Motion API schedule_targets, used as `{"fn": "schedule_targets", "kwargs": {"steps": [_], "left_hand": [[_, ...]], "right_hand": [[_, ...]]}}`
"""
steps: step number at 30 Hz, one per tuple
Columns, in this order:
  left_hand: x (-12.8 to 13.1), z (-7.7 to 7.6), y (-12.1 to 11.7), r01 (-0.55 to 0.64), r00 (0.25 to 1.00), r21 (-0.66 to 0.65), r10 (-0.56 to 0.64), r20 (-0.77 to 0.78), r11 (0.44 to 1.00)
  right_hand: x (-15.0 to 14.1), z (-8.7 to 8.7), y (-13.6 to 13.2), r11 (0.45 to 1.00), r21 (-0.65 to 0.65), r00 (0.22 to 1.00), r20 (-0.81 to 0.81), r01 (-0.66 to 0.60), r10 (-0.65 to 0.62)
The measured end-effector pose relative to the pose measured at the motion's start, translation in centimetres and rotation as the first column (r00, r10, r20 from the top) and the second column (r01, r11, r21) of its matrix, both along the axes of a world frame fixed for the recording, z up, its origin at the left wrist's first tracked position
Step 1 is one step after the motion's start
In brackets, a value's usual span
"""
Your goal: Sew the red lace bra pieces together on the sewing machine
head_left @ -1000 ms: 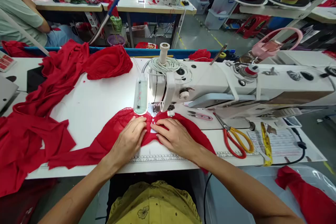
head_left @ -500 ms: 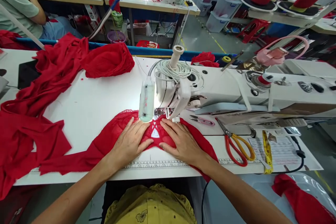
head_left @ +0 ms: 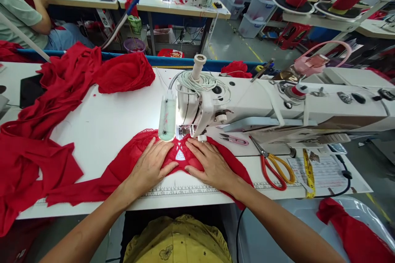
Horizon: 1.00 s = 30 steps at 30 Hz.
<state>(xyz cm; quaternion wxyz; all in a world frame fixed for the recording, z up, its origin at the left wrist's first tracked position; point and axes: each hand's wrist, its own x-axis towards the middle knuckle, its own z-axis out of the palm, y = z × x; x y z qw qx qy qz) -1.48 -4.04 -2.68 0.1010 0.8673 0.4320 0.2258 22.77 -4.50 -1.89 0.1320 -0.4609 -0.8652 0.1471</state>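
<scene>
A red lace bra [head_left: 123, 160] lies spread on the white sewing table, its crossed-strap middle just in front of the presser foot [head_left: 184, 130]. My left hand [head_left: 152, 160] rests flat on the left cup, fingers stretched out toward the machine. On the right cup lies my right hand [head_left: 211, 163], also flat with its fingers spread. Both thumbs point inward at the lower edge of the bra. The sewing machine [head_left: 197, 107] has a lit lamp beside its head. The needle itself is hidden behind the head.
Right of the machine foot lie thread snips [head_left: 234, 139], scissors [head_left: 273, 164] and a yellow tape measure [head_left: 308, 172] on a paper. Red fabric [head_left: 61, 119] is heaped at the left. A clear bin [head_left: 277, 222] stands below right. Across the way sits a person [head_left: 24, 16].
The view has shifted slightly, so the machine and tools appear a little further left. Both hands keep their places on the bra, which has not visibly moved under the foot.
</scene>
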Motion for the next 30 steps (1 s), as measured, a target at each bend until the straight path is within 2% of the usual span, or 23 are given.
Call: {"fn": "schedule_targets", "kwargs": {"steps": [3, 7, 9, 12, 15, 18, 24, 27, 30], "left_hand": [[-0.1, -0.1, -0.1, 0.009, 1.0, 0.008, -0.009, -0.009, 1.0], [-0.3, 0.0, -0.2, 0.022, 1.0, 0.013, -0.022, 0.001, 1.0], [-0.3, 0.2, -0.5, 0.015, 1.0, 0.035, -0.016, 0.024, 0.999], [-0.4, 0.8, -1.0, 0.012, 0.999, 0.097, -0.017, 0.048, 0.995], [-0.3, 1.3, -1.7, 0.029, 0.997, 0.138, -0.04, 0.072, 0.99], [-0.1, 1.5, -2.2, 0.044, 0.995, 0.166, -0.057, 0.079, 0.985], [0.1, 1.3, -2.5, 0.062, 0.998, 0.204, -0.058, -0.025, 0.977], [0.2, 1.0, -2.6, 0.062, 0.996, 0.223, -0.048, -0.07, 0.973], [0.2, 0.8, -2.7, 0.065, 0.994, 0.236, -0.044, -0.095, 0.97]], "right_hand": [[-0.2, 0.2, -0.1, 0.999, 0.047, 1.0, 0.007, -0.02, 0.019], [0.3, 1.6, -0.3, 0.988, 0.151, 0.999, -0.018, -0.038, 0.041], [1.5, 2.4, -0.2, 0.969, 0.244, 0.998, -0.059, 0.044, -0.031], [4.4, 2.8, 0.3, 0.91, 0.365, 0.98, -0.061, 0.197, -0.188], [7.2, 2.4, 0.8, 0.888, 0.38, 0.953, 0.053, 0.258, -0.299], [8.9, 1.5, 1.2, 0.908, 0.344, 0.948, 0.118, 0.241, -0.297], [9.6, 0.0, 2.0, 0.888, 0.405, 0.941, 0.156, 0.217, -0.301], [9.3, 0.5, 2.1, 0.881, 0.424, 0.91, 0.243, 0.212, -0.336], [8.2, 1.9, 1.4, 0.841, 0.479, 0.877, 0.256, 0.251, -0.408]]}}
